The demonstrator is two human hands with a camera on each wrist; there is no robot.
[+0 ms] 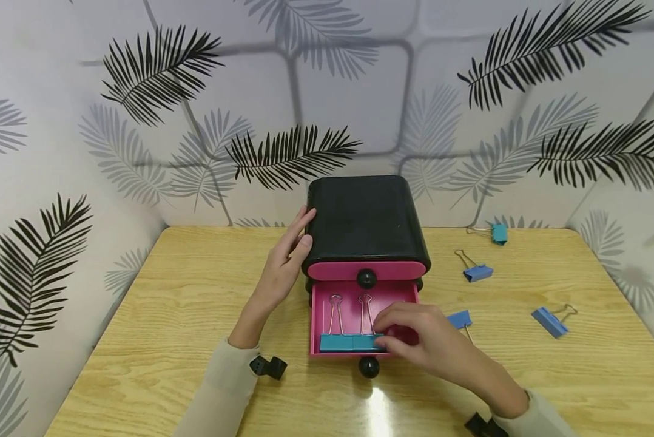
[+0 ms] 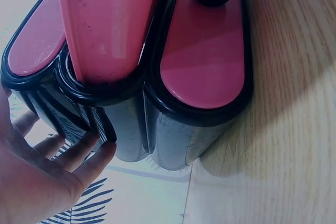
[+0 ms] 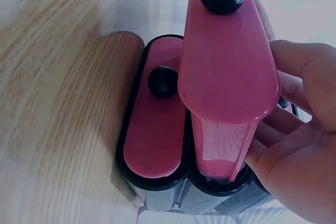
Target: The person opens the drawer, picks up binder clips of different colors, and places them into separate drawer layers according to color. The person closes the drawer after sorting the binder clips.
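Note:
A black drawer cabinet [image 1: 365, 218] with pink drawer fronts stands on the table. Its middle drawer [image 1: 316, 315] is pulled out, with a black knob [image 1: 369, 367] at the front. Inside, two teal binder clips [image 1: 336, 343] lie side by side, wire handles toward the back. My right hand [image 1: 428, 340] reaches in over the drawer's right side, thumb and forefinger pinching the right end of the right-hand clip; its fingertips are hidden behind the drawer in the right wrist view. My left hand [image 1: 283, 261] rests against the cabinet's left side with its fingers extended.
To the right lie blue binder clips: one [image 1: 460, 319] partly behind my right hand, another [image 1: 549, 321] farther right, a third [image 1: 478, 272] farther back. A teal clip [image 1: 499, 234] lies near the table's back edge, by the patterned wall [image 1: 349, 97].

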